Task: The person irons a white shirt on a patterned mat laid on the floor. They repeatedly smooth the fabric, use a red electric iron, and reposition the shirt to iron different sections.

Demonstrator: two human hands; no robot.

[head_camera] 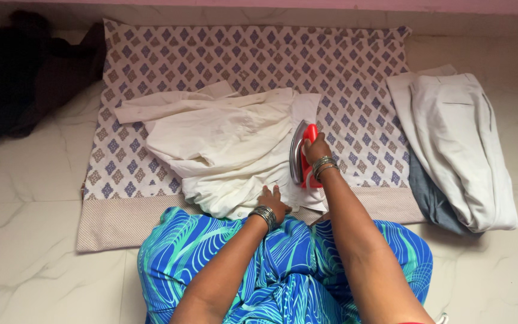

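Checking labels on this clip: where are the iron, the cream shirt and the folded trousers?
iron [298, 157], head view, on its metal side.
cream shirt [223, 141], head view, on the middle of the cloth.
folded trousers [460, 144], head view, on the top light pair.

Right hand [315, 150] grips red iron [303, 155]; left hand [273, 201] presses white shirt [229, 147].

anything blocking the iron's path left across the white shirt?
No separate object. The right hand holds the red-handled iron at the white shirt's right edge; to its left lie only the shirt's own rumpled folds. The left hand presses the near hem.
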